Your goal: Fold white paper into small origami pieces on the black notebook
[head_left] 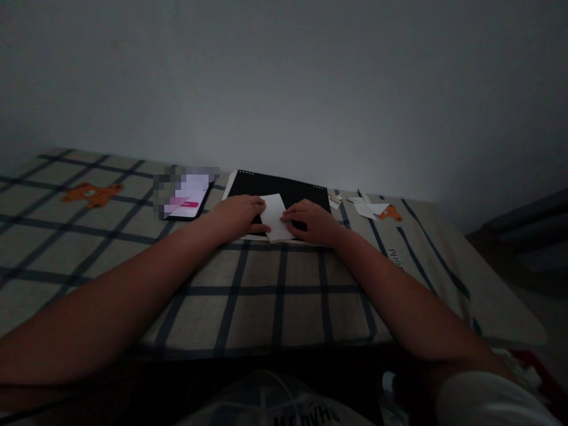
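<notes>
A small piece of white paper (pixel 276 214), seemingly folded, lies between my hands on top of a flat black sheet or pad (pixel 288 184) with small holes along its far edge. My left hand (pixel 239 214) holds the paper's left edge, its index finger and thumb set apart along that side. From the right, my right hand (pixel 314 222) grips the opposite edge with bent fingers and thumb. Dim light hides how the paper's layers lie beneath the fingertips.
A phone (pixel 189 198) with a lit screen, partly pixelated, lies left of the pad. Several white paper scraps (pixel 368 209) sit to the right. A checked cloth (pixel 261 296) with orange bear figures covers the table, which stands against a plain wall (pixel 284 89).
</notes>
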### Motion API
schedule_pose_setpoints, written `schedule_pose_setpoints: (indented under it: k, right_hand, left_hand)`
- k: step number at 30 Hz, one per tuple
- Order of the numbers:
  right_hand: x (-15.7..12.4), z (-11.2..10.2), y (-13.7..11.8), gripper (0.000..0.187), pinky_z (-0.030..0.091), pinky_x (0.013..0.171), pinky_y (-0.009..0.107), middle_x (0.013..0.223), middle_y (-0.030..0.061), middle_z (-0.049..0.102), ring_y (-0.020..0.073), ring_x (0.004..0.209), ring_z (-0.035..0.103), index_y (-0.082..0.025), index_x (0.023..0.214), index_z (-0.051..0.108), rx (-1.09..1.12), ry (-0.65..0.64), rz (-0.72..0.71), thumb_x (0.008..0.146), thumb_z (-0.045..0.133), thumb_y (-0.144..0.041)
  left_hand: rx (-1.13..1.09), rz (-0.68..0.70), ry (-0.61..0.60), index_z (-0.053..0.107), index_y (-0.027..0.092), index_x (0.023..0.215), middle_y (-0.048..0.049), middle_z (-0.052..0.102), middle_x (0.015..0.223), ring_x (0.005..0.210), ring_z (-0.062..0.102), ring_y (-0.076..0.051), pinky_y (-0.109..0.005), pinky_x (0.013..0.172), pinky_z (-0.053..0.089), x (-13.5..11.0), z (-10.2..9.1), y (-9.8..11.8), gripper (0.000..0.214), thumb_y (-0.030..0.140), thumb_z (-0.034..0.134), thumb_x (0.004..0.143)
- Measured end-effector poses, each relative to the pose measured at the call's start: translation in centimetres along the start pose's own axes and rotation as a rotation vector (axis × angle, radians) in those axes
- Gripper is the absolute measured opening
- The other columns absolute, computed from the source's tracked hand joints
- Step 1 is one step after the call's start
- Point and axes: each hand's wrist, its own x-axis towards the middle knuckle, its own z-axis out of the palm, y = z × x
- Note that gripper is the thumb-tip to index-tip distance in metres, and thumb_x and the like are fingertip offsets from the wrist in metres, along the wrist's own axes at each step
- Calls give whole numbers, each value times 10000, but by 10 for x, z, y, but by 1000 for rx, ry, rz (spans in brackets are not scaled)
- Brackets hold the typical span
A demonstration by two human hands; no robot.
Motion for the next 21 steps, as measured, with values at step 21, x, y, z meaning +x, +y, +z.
schedule_pose_setpoints:
  k: [21]
  right_hand:
    - [0,1,1,283,440,872,382,1123,82,701,226,1009,571,-186,1118,713,3,20,-30,916,538,-278]
  left_hand:
    - [-24,-81,-61,538,134,1344,-152,524,1411,1247,494,-319,-370,992,403,-4,-5,14,918,780,593,694]
